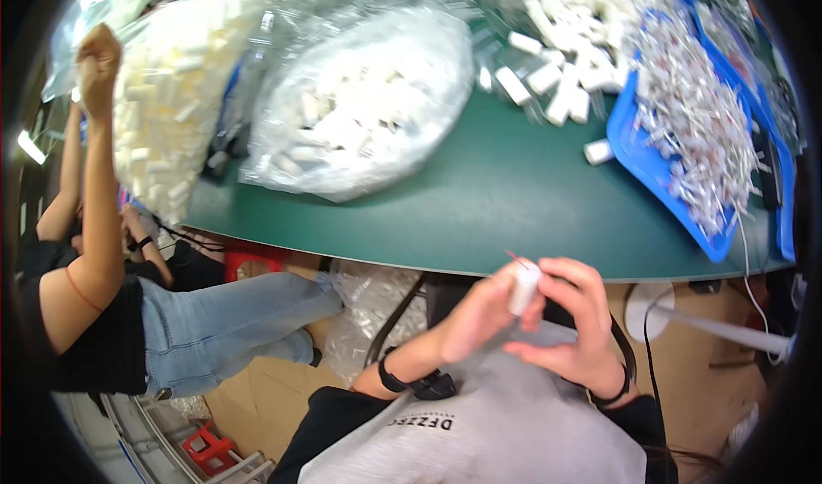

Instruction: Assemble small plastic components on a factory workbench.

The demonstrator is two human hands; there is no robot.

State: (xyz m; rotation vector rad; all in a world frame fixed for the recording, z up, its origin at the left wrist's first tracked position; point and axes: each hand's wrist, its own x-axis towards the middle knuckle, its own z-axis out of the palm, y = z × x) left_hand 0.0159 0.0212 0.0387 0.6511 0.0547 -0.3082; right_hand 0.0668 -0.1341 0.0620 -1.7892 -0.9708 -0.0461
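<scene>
Green surface (479, 218) bore heaped cylinders (512, 86) and a blue tray (642, 163) of slim pieces (693, 141), seemingly left to handle, while near its edge the left hand (475, 317) pinched 1 white tube (523, 294) with a red strand (515, 258), apparently mid-work, the right hand (580, 313) curving open beside it, contact unclear

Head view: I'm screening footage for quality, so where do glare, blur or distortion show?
In the head view, the clear plastic bag catches pale glare; in that view, the green table has a soft sheen and its near edge bows; also in the head view, the left hand and right hand look slightly soft, cause unclear, and the corners fall to black.
</scene>
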